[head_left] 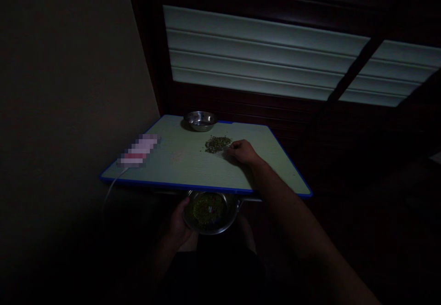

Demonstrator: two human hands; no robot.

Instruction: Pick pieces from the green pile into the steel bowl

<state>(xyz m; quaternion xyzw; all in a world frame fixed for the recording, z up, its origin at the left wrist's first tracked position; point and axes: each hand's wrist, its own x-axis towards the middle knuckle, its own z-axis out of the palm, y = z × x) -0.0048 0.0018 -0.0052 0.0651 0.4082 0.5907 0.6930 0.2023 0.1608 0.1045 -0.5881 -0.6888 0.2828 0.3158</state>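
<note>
My left hand (178,224) grips the rim of a steel bowl (209,213) full of small green grains, held just below the near edge of a pale green table with a blue border (193,167). My right hand (242,151) rests on the tabletop with fingers curled, touching the right side of a small heap of green grains (217,143). What lies under those fingers is too dark to see.
An empty steel bowl (200,120) stands at the table's far edge. A blurred-out flat object (138,150) with a white cable (112,186) lies at the left. A beige wall is on the left, dark wood and a shuttered window behind.
</note>
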